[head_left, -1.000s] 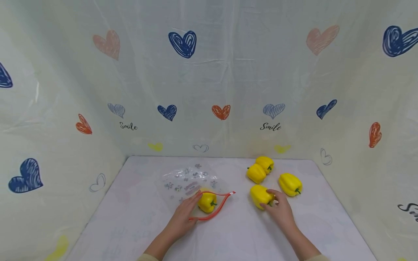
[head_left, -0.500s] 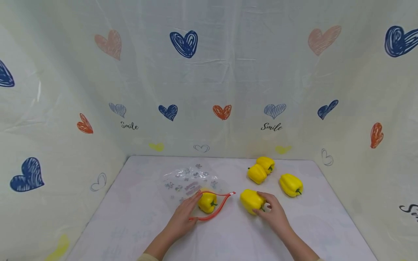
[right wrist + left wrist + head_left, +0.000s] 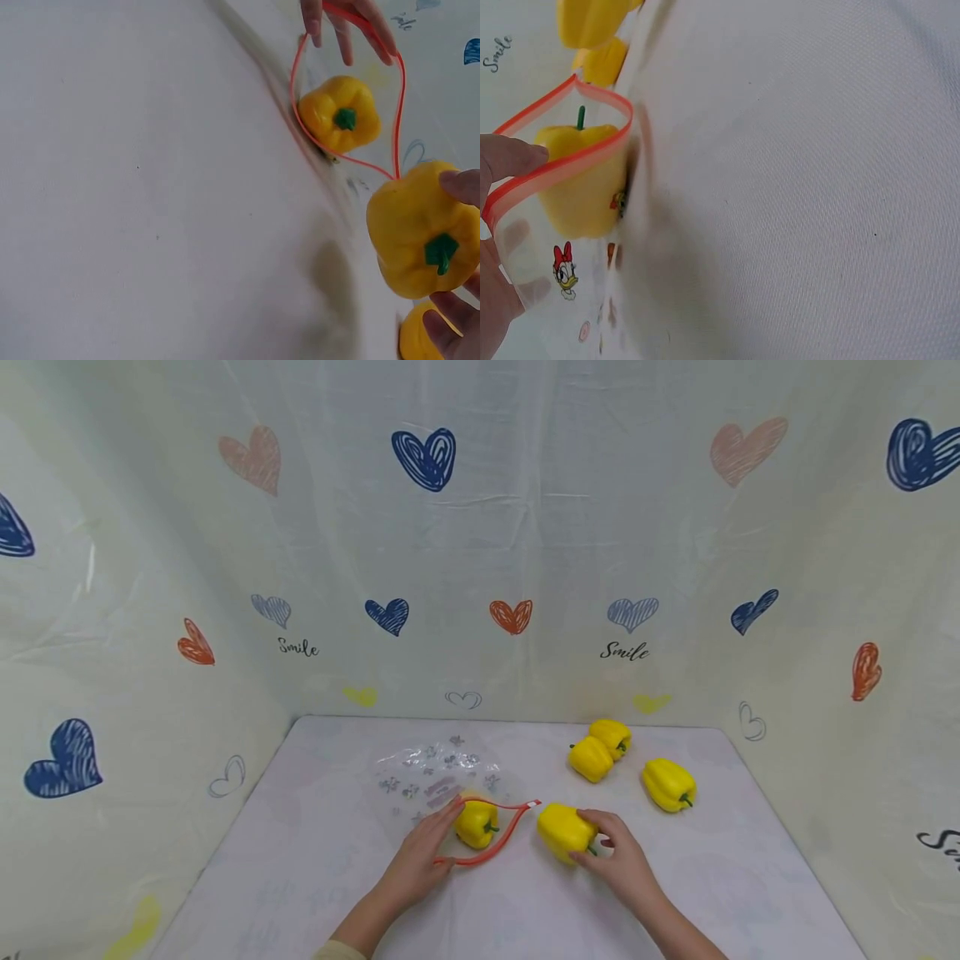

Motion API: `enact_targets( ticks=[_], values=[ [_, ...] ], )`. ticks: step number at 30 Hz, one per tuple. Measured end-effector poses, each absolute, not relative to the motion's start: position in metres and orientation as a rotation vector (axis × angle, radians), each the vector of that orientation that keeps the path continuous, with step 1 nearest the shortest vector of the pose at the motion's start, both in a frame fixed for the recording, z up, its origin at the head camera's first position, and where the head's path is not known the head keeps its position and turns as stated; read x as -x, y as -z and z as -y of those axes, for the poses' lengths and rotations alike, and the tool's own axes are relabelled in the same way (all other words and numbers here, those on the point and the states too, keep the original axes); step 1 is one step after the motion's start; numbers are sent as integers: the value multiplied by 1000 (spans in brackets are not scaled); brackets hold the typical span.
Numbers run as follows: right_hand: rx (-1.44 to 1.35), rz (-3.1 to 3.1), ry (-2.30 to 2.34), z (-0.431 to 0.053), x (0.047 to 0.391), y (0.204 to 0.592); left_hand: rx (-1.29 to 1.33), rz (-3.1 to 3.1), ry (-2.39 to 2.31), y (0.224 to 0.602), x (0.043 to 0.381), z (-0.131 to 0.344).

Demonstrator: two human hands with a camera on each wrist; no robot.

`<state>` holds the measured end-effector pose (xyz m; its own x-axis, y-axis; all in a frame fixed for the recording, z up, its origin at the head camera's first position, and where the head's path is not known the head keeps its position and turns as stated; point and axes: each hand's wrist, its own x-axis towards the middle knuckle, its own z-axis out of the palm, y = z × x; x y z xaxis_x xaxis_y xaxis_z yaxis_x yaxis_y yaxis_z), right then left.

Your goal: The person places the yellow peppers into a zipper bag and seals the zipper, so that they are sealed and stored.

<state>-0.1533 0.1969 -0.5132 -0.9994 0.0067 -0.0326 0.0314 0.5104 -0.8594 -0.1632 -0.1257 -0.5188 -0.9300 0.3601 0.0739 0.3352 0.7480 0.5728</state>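
Observation:
A clear zip bag [image 3: 431, 768] with a red rim and cartoon prints lies on the table, its mouth spread apart. Inside it, near the mouth, sits a yellow bell pepper [image 3: 476, 824] with a green stem. My left hand [image 3: 422, 853] holds the bag by its red rim, thumb and fingers on the edge. To the right of the mouth, my right hand [image 3: 618, 860] grips another yellow bell pepper [image 3: 564, 832] between thumb and fingers. In the right wrist view, this held pepper [image 3: 420, 225] appears raised off the table, stem toward the camera.
Further yellow peppers lie at the back right: two touching each other, the nearer pepper [image 3: 590, 759] in front, and a single pepper [image 3: 669, 785] to their right. A white cloth covers the table [image 3: 300, 860]. A curtain [image 3: 517, 543] printed with hearts hangs behind and at both sides.
My right hand has carried its pepper leftward and toward me, away from the other loose peppers and closer to the bag's mouth. The left hand and bag have stayed put.

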Motion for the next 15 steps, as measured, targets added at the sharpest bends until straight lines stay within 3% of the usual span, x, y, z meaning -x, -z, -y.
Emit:
enact_targets(
  ticks=[15],
  values=[
    [41,-2628,1585,-178,141,509,-580,-2906,-936,521,164,126]
  ],
)
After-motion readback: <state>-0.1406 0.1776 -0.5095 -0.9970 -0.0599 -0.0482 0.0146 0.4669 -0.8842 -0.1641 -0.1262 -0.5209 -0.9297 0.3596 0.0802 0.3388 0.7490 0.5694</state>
